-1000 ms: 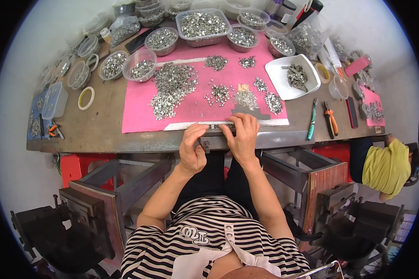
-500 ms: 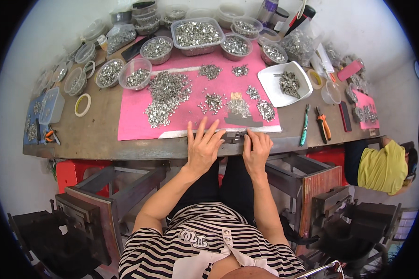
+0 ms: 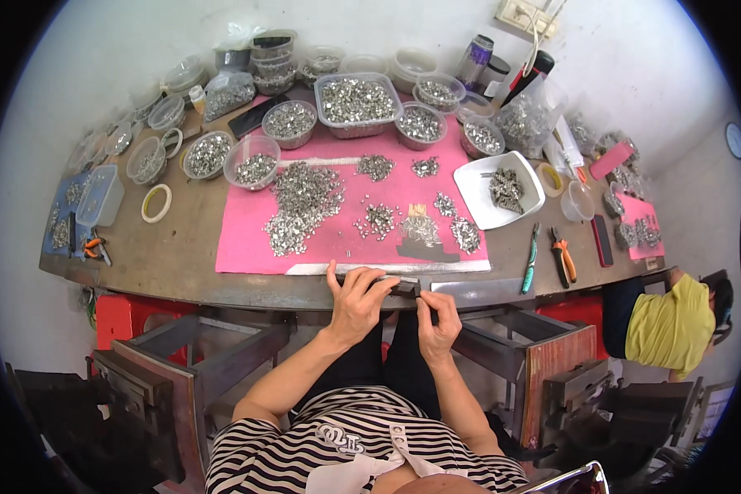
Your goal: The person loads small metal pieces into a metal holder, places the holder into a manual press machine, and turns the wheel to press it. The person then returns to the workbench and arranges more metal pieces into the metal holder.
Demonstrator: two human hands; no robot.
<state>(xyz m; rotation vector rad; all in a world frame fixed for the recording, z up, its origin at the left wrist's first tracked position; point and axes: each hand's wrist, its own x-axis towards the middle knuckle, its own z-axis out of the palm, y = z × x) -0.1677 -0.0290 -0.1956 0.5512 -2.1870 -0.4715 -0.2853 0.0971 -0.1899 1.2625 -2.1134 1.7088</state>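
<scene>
At the table's front edge my left hand [image 3: 356, 305] grips a small dark metal block [image 3: 404, 289], with fingers over its left part and the thumb below. My right hand [image 3: 439, 325] is closed in a pinch at the block's right end; what lies between those fingertips is too small to make out. Beyond the hands a pink mat [image 3: 247, 239] carries loose heaps of small silvery metal pieces [image 3: 300, 198]. A flat dark piece [image 3: 428, 252] lies near the mat's front edge, below a bundle of thin pins [image 3: 420, 229].
A white tray [image 3: 469, 193] with metal parts sits at the right, near green-handled pliers [image 3: 530, 262] and orange-handled pliers [image 3: 564, 259]. Plastic tubs [image 3: 358, 128] of metal pieces line the back. A tape roll [image 3: 156, 203] lies left. Someone in a yellow shirt [image 3: 671, 325] sits far right.
Both hands have drawn slightly nearer my body with the block, off the mat's edge. My right fingers, earlier stretched along the block, are now curled into a pinch. The view has tilted slightly.
</scene>
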